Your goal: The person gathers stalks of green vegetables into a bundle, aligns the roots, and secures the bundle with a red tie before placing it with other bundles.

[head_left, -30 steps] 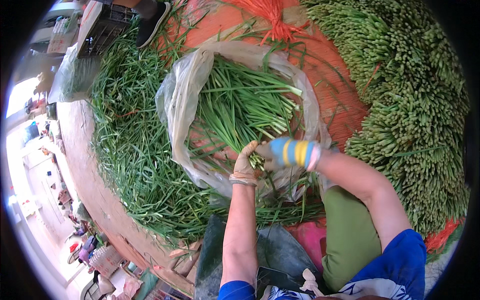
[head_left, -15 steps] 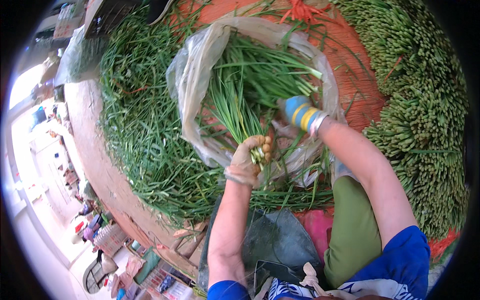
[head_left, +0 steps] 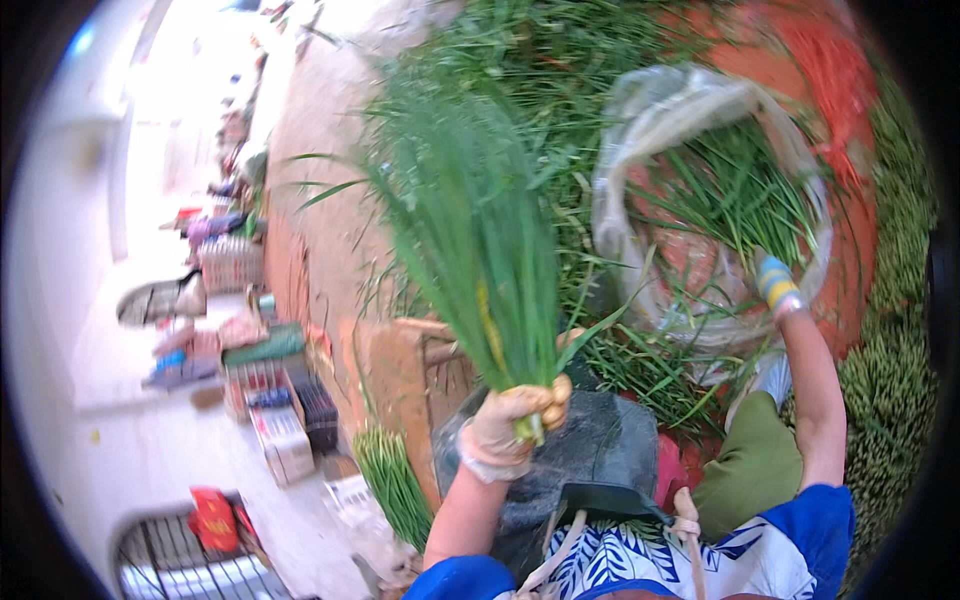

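Note:
My left hand (head_left: 510, 425), in a pale glove with yellowish fingertips, is closed round the pale lower ends of a bunch of long green chive-like stalks (head_left: 490, 260). The bunch stands upright, its leaf tips fanning upward and blurred. My right hand (head_left: 778, 285), in a blue and yellow striped glove, reaches over the near right rim of a clear plastic bag (head_left: 625, 205). Its fingers are curled at the stem ends of loose green stalks (head_left: 735, 185) inside the bag; the fingertips are partly hidden.
Cut green leaves (head_left: 570, 60) lie heaped behind and left of the bag. Tightly packed stalks (head_left: 885, 430) line the right side. A green bundle (head_left: 390, 480) stands at lower left, near a cardboard box (head_left: 280, 440). Red strings (head_left: 825, 70) lie at the back right.
My left hand has lifted the bunch out of the bag and leftward. My right hand stays at the bag, now among the stalks. The whole view has swung left.

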The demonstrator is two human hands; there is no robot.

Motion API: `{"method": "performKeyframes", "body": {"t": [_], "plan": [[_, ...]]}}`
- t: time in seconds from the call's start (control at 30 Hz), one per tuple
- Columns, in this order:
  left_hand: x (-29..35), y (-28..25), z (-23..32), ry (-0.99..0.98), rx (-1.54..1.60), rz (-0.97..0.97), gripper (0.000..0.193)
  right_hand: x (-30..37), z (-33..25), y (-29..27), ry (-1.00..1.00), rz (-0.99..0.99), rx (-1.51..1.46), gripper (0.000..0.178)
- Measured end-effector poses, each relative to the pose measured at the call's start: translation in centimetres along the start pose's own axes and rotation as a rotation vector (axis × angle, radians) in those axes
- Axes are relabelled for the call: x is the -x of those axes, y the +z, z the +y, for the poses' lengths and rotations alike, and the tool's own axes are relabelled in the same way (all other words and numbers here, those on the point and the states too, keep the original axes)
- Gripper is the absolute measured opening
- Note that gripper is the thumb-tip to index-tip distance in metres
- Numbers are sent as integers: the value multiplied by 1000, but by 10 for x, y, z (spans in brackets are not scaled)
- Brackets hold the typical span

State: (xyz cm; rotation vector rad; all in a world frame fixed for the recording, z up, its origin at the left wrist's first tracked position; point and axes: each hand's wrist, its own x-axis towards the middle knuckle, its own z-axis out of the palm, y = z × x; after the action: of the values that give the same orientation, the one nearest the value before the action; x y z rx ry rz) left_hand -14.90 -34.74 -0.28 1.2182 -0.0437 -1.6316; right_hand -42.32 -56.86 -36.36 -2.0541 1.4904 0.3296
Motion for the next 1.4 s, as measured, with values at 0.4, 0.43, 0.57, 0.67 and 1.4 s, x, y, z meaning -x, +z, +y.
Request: {"method": "performKeyframes", "body": {"t": [0.4,0.43,0.57,0.67,1.4], "plan": [[56,3,-32,504,-195,101,29,211,-275,-209,-892,-763,-1228,95],[58,6,-34,601,-249,118,31,224,-283,-215,-948,-674,-1186,89],[98,-8,-21,984,-774,370,49,268,-333,-213,-1010,-368,-1251,70],[149,-32,8,953,-935,432,76,314,-388,-212,-1047,-449,-1490,60],[183,-311,92,1303,-558,533,60,328,-624,-70,-1413,26,-529,51]]}}
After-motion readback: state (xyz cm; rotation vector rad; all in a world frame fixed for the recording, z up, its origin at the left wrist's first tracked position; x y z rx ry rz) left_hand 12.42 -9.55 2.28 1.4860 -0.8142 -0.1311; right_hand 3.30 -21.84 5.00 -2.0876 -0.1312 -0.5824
